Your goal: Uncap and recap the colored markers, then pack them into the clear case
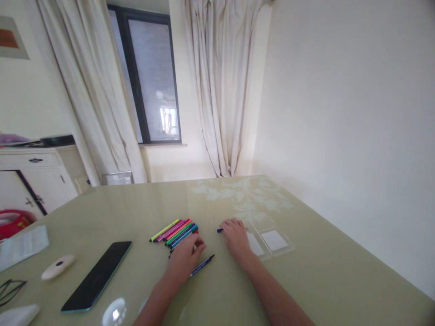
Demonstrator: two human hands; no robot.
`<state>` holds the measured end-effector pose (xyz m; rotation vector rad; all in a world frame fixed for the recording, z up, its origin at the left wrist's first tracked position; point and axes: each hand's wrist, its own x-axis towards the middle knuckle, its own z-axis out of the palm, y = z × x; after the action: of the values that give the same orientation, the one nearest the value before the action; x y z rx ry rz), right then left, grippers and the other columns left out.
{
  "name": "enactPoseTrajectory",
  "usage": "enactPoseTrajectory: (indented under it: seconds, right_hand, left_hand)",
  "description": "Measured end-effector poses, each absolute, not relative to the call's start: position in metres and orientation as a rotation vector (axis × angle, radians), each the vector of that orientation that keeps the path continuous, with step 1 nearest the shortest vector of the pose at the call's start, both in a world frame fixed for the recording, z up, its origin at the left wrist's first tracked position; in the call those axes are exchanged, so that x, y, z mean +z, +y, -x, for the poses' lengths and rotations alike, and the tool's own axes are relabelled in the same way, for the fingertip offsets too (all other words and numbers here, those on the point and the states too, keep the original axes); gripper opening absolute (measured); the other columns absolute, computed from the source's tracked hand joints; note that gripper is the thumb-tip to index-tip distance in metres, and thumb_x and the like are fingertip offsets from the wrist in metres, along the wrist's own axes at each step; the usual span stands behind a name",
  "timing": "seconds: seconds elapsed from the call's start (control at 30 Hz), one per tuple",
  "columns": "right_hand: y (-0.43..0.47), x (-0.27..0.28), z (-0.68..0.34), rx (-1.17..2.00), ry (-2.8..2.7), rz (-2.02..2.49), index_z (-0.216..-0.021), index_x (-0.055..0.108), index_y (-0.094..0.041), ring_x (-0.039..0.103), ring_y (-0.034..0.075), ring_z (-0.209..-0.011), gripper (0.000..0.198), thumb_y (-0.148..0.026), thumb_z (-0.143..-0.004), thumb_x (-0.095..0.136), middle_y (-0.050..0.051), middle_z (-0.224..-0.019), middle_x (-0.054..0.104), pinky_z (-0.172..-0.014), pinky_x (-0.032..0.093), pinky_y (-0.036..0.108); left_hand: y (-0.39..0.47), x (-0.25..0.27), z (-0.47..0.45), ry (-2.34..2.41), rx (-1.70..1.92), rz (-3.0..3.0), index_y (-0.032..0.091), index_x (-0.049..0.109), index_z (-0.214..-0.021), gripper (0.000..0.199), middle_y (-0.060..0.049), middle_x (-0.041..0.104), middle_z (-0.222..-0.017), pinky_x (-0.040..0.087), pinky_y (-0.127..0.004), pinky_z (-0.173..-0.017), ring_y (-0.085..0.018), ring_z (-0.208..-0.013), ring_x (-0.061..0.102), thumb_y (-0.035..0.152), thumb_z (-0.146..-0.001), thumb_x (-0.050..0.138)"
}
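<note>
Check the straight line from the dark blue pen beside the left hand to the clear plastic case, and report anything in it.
The right hand lies across that line, between the dark blue pen and the clear plastic case, hiding part of the case's left side.

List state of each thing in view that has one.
Felt-tip markers: grouped, lying flat.
Dark blue marker: lying apart, seemingly uncapped.
Clear plastic case: seemingly open, flat.
Left hand: fingers curled, by markers.
Right hand: palm down, by case.
Smartphone: face up, screen dark.
Eyeglasses: cut off at edge; folding unclear.
Window: looks shut.
Curtains: drawn apart.
</note>
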<state>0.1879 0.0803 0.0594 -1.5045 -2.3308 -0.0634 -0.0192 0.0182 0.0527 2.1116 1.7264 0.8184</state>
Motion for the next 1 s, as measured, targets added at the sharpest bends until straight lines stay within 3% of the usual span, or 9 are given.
enactPoseTrajectory:
  seconds: [0.17,0.37,0.53,0.73,0.9,1.0]
  right_hand:
    - [0.065,0.069,-0.190,0.068,-2.201,1.393,-0.114,0.073,-0.026,0.061,0.027,-0.112,0.026,-0.016,-0.100,0.053,0.007,-0.117,0.074,-0.097,0.040,0.039]
    - [0.054,0.072,-0.179,0.370,-2.215,1.156,-0.120,0.074,-0.025,0.066,0.023,-0.110,0.025,-0.024,-0.099,0.060,0.006,-0.116,0.076,-0.099,0.046,0.033]
    - [0.058,0.072,-0.180,0.678,-2.206,0.887,-0.108,0.080,-0.027,0.073,0.019,-0.095,0.023,-0.027,-0.100,0.059,0.002,-0.104,0.081,-0.089,0.052,0.028]
    - [0.086,0.078,-0.221,0.562,-1.807,1.029,-0.100,0.083,-0.025,0.073,0.023,-0.094,0.020,-0.032,-0.094,0.065,0.006,-0.102,0.081,-0.090,0.053,0.036]
    - [0.091,0.077,-0.227,0.569,-1.700,1.028,-0.101,0.083,-0.024,0.066,0.019,-0.078,0.020,-0.034,-0.090,0.071,0.006,-0.093,0.072,-0.071,0.052,0.030]
    - [0.084,0.078,-0.218,0.611,-1.759,0.954,-0.099,0.083,-0.024,0.062,0.016,-0.075,0.017,-0.034,-0.088,0.075,0.004,-0.089,0.067,-0.073,0.051,0.029]
  left_hand:
    - [0.025,0.050,0.043,2.056,0.704,-2.193,0.022,0.065,-0.091,0.012,-0.006,0.070,-0.099,0.049,-0.036,-0.087,-0.024,-0.099,0.066,0.025,-0.095,0.055]
    - [0.016,0.061,0.020,1.914,0.687,-2.317,0.022,0.062,-0.094,0.010,-0.007,0.069,-0.103,0.049,-0.038,-0.092,-0.025,-0.103,0.065,0.024,-0.097,0.052]
    - [0.007,0.068,-0.001,1.766,0.713,-2.181,0.024,0.055,-0.106,0.018,-0.006,0.070,-0.108,0.049,-0.033,-0.085,-0.023,-0.100,0.068,0.028,-0.104,0.037]
    - [0.020,0.063,0.032,1.718,0.824,-2.058,0.025,0.055,-0.109,0.020,-0.007,0.072,-0.111,0.049,-0.036,-0.089,-0.024,-0.101,0.068,0.034,-0.101,0.039]
    - [0.027,0.056,0.048,1.720,0.810,-2.084,0.023,0.065,-0.101,0.021,-0.008,0.074,-0.105,0.049,-0.038,-0.089,-0.026,-0.101,0.069,0.036,-0.097,0.049]
    - [0.023,0.054,0.038,1.722,0.699,-2.141,0.022,0.070,-0.097,0.021,-0.007,0.073,-0.100,0.049,-0.036,-0.086,-0.025,-0.096,0.068,0.034,-0.095,0.053]
